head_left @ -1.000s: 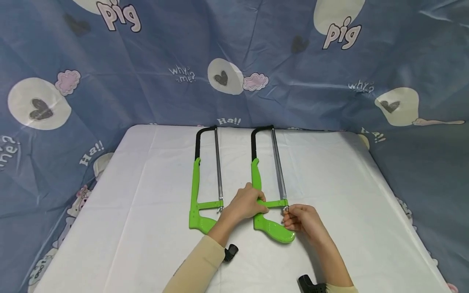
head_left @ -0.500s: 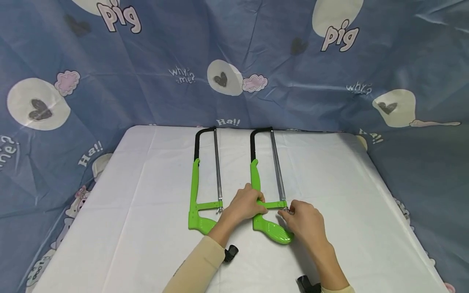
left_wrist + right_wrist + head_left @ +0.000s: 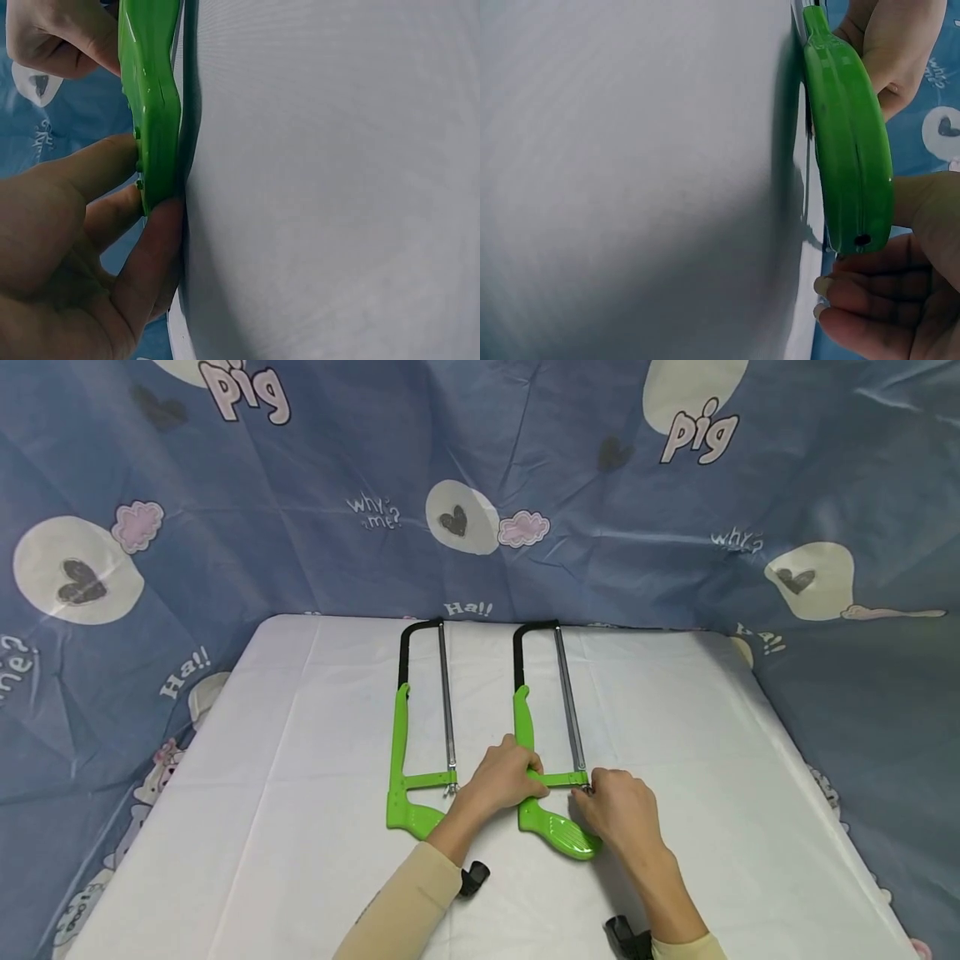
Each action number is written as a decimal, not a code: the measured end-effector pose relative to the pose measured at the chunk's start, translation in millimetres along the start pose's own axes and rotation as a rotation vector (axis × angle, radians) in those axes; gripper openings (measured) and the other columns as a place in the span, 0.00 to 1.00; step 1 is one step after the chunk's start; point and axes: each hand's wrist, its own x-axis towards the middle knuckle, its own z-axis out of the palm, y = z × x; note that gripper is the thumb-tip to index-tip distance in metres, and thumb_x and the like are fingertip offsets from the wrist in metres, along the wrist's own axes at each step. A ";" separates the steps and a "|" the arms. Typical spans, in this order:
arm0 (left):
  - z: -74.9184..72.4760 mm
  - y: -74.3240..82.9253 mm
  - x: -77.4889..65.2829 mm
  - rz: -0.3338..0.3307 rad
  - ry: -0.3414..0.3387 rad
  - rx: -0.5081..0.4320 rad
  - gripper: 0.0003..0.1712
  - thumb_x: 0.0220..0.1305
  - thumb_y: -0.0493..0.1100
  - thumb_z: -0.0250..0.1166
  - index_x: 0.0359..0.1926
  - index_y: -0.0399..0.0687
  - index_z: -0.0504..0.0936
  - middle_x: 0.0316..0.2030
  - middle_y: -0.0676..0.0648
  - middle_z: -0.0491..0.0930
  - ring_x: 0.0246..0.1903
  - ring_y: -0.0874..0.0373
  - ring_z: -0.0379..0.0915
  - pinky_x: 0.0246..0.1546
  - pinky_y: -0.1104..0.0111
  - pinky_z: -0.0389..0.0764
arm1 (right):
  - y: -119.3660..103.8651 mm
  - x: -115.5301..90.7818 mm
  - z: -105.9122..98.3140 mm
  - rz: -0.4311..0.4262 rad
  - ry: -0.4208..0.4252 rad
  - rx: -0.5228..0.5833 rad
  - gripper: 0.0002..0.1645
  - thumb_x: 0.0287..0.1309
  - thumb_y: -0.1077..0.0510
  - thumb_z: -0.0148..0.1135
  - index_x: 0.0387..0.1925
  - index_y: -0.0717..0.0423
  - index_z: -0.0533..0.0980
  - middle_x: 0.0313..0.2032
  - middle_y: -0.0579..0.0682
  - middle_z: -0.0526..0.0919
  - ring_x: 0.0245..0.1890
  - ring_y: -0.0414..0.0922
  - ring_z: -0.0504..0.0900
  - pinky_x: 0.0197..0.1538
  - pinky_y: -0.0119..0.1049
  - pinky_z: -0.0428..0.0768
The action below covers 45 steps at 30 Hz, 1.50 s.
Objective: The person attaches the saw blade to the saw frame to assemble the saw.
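Two hacksaws with green handles and black front frames lie side by side on a white-covered table. My left hand (image 3: 501,777) grips the right hacksaw (image 3: 561,833) where its green crossbar meets the handle; in the left wrist view, thumb and fingers hold the green frame (image 3: 156,112) from both sides. At the near end of that saw's blade (image 3: 570,702), my right hand (image 3: 626,814) pinches the small metal wing nut, mostly hidden by the fingers. From the right wrist view, the green grip (image 3: 851,142) blocks the thumb's contact, and the other fingers (image 3: 870,300) are curled below it.
The left hacksaw (image 3: 397,743) lies close beside my left forearm, its wing nut (image 3: 450,791) showing and its grip partly behind the wrist. A blue printed cloth (image 3: 600,493) hangs behind the table (image 3: 315,735). Black wrist cameras (image 3: 474,878) sit under both forearms.
My right hand has rolled over at the wing nut, its knuckles now higher and the back of the hand facing up. The left hand and both hacksaws stay in place.
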 end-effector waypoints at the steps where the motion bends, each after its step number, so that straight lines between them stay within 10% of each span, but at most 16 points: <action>1: 0.3 0.1 0.1 -0.002 0.000 -0.001 0.11 0.53 0.51 0.76 0.34 0.51 0.88 0.41 0.43 0.73 0.27 0.56 0.69 0.25 0.70 0.70 | -0.1 0.1 -0.1 -0.004 -0.002 0.001 0.23 0.53 0.49 0.71 0.14 0.52 0.69 0.12 0.46 0.68 0.14 0.43 0.64 0.17 0.36 0.60; 45: 0.8 0.3 2.2 -0.017 -0.008 0.031 0.13 0.53 0.53 0.76 0.36 0.53 0.89 0.43 0.42 0.73 0.29 0.55 0.70 0.25 0.71 0.70 | 5.9 2.2 -2.9 0.156 -0.164 0.226 0.17 0.56 0.49 0.69 0.21 0.55 0.75 0.18 0.48 0.76 0.20 0.44 0.71 0.23 0.35 0.66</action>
